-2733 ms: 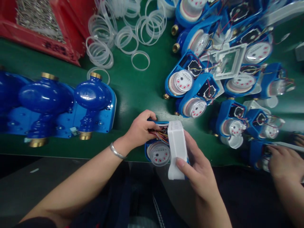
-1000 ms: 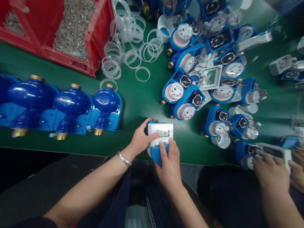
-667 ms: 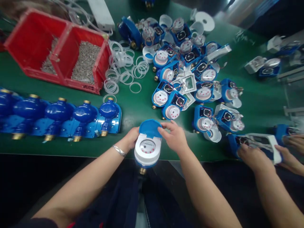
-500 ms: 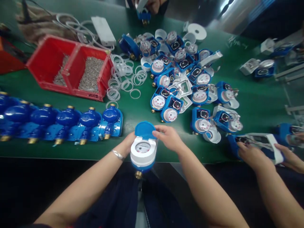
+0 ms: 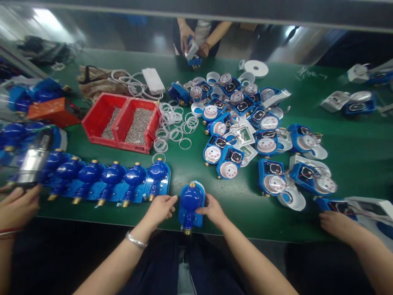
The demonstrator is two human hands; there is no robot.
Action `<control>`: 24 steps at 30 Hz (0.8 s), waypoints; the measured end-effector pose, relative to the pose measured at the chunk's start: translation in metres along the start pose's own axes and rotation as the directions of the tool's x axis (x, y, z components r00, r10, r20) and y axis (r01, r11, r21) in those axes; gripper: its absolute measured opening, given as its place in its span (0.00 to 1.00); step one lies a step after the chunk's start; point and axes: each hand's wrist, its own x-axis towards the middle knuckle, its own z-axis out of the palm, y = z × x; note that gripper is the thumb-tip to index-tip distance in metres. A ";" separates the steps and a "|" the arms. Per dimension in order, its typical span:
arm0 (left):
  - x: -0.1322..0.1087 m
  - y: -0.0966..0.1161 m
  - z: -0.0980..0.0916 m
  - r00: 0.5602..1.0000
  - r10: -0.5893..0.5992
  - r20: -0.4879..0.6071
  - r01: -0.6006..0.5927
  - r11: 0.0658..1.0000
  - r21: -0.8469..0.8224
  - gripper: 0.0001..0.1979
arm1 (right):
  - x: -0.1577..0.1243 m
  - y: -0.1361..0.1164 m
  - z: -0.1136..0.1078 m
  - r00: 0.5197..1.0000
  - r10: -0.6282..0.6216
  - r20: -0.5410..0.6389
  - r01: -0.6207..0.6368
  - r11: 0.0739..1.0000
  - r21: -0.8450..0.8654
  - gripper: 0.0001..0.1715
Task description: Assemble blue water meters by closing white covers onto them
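A blue water meter (image 5: pixel 190 199) lies face down near the table's front edge, its rounded back and brass fittings upward. My right hand (image 5: pixel 213 211) grips its right side, with the thumb on the blue back and the other fingers behind the edge. Just left of the meter, apart from it, is my left hand (image 5: pixel 161 209). Its fingers are loosely bent and hold nothing I can see. Farther left, a row of face-down blue meters (image 5: pixel 113 175) runs along the table.
A red two-part bin (image 5: pixel 115 139) contains small metal screws. Clear rings (image 5: pixel 175 134) lie beside it, near several opened meters (image 5: pixel 231 162). At left, a co-worker's hand (image 5: pixel 18 205) holds a silver power tool (image 5: pixel 33 162). Another co-worker's hand (image 5: pixel 340 225) works at right; someone handles a meter opposite.
The meter has been turned from dial-up with its lid raised to face down. My left hand has let go and moved left. A co-worker's hand with a tool now shows at left.
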 end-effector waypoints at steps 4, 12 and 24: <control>0.033 0.043 -0.044 0.902 0.365 -0.231 -0.294 0.911 0.289 0.17 | 0.029 -0.005 0.021 0.997 0.072 0.043 -0.074 0.995 0.060 0.28; 0.143 0.138 -0.041 0.757 0.647 0.087 -0.396 0.349 0.850 0.14 | 0.023 -0.035 0.047 0.988 0.007 -0.153 -0.029 0.989 -0.142 0.14; 0.147 0.153 0.002 0.741 0.672 0.004 -0.463 0.505 0.728 0.11 | 0.071 -0.049 -0.080 0.644 -0.280 -0.712 0.025 0.938 -0.346 0.43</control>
